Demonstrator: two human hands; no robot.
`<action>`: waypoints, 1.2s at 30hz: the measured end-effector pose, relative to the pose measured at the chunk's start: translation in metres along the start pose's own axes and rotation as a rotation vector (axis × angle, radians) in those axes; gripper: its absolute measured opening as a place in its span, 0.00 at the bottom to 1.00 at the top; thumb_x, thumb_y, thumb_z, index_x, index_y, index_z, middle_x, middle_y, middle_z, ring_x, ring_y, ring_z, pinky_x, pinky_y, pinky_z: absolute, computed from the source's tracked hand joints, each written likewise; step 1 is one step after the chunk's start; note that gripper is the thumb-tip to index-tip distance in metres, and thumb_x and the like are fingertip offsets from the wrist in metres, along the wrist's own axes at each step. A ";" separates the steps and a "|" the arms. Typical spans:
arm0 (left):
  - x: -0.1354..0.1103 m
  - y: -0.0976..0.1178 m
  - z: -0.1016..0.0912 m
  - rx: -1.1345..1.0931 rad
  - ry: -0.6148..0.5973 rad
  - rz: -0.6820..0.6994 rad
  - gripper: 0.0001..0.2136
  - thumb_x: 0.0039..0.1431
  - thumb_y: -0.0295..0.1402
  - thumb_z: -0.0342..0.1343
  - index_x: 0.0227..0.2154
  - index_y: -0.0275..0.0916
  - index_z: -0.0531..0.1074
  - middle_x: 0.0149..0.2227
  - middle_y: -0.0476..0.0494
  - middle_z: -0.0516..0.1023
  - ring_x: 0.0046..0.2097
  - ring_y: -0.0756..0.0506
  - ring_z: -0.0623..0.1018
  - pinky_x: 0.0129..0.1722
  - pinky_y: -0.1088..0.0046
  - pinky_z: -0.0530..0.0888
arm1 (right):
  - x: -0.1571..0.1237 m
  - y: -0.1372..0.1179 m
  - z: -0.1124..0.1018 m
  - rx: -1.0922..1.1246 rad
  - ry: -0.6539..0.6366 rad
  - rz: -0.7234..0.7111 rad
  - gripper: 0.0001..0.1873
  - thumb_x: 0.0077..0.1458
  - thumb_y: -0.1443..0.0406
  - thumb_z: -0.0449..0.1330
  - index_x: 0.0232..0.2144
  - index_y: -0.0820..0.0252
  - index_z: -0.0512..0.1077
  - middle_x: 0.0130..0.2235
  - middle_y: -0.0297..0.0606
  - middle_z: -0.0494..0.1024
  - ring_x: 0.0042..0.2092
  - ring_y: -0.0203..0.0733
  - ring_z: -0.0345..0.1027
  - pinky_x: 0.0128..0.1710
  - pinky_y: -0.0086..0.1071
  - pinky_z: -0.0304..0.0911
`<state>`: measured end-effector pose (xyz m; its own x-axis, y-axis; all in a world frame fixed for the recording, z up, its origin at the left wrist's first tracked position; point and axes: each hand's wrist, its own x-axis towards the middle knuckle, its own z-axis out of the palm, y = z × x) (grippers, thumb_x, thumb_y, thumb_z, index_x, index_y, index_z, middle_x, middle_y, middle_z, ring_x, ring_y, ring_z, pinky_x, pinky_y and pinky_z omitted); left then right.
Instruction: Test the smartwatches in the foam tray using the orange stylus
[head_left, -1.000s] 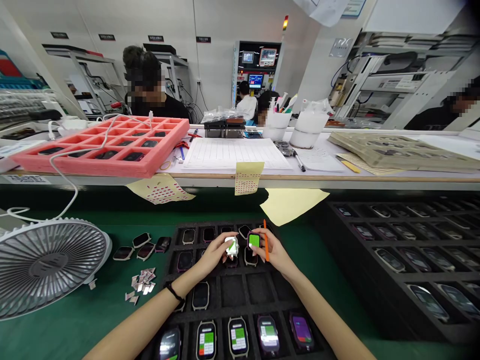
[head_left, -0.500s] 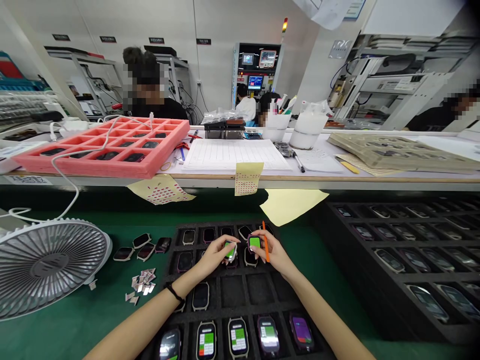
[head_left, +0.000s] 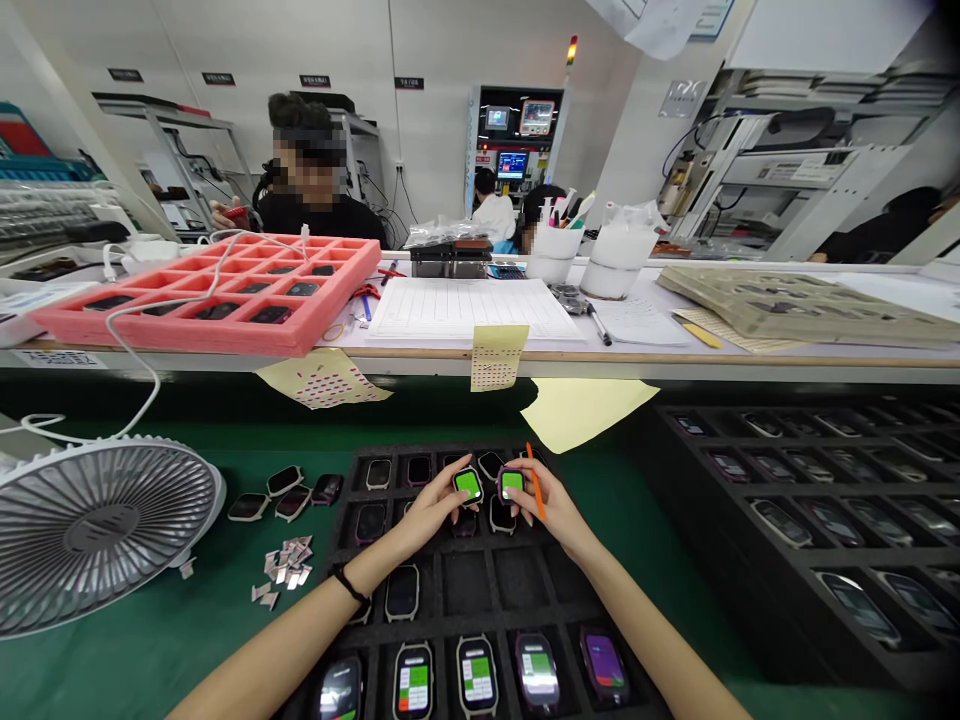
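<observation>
My left hand grips a silver-cased smartwatch whose screen glows green. In my right hand is a purple-cased smartwatch, its screen also green, with the thumb over its lower part. An orange stick, like a pen or pry tool, is tucked among the right fingers. Both hands are above a black foam tray with square pockets. Several strapless watches lie in it, some with lit screens, like the one in the front row. My hands hide part of the tray's back rows.
A white fan stands at left. Near it lie loose watches and a pile of small metallic pieces. Another black tray of watches is at right. A shelf edge crosses ahead, carrying a pink foam tray. A person sits beyond.
The silver watch in my left hand has turned so its green screen faces me more fully. The right hand has barely shifted. The person across has raised their head.
</observation>
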<state>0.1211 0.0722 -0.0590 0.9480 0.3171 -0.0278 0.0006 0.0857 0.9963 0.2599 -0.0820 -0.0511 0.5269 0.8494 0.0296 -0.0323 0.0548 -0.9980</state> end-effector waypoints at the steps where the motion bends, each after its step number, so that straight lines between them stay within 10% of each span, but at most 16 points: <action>1: -0.001 0.000 0.000 0.002 -0.008 0.003 0.29 0.54 0.37 0.55 0.59 0.43 0.55 0.38 0.44 0.72 0.36 0.47 0.73 0.27 0.77 0.66 | 0.000 -0.001 0.000 0.002 0.001 0.001 0.18 0.48 0.57 0.64 0.40 0.55 0.65 0.34 0.33 0.70 0.23 0.31 0.65 0.16 0.24 0.58; 36: -0.001 0.002 0.000 0.065 0.042 -0.002 0.24 0.54 0.44 0.54 0.52 0.41 0.64 0.36 0.47 0.70 0.30 0.51 0.70 0.23 0.78 0.66 | 0.000 -0.002 0.000 -0.015 0.028 0.002 0.17 0.49 0.54 0.62 0.39 0.55 0.66 0.32 0.32 0.70 0.21 0.31 0.65 0.15 0.25 0.57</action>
<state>0.1204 0.0723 -0.0567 0.9337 0.3567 -0.0320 0.0246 0.0252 0.9994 0.2598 -0.0818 -0.0490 0.5506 0.8344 0.0258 -0.0212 0.0449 -0.9988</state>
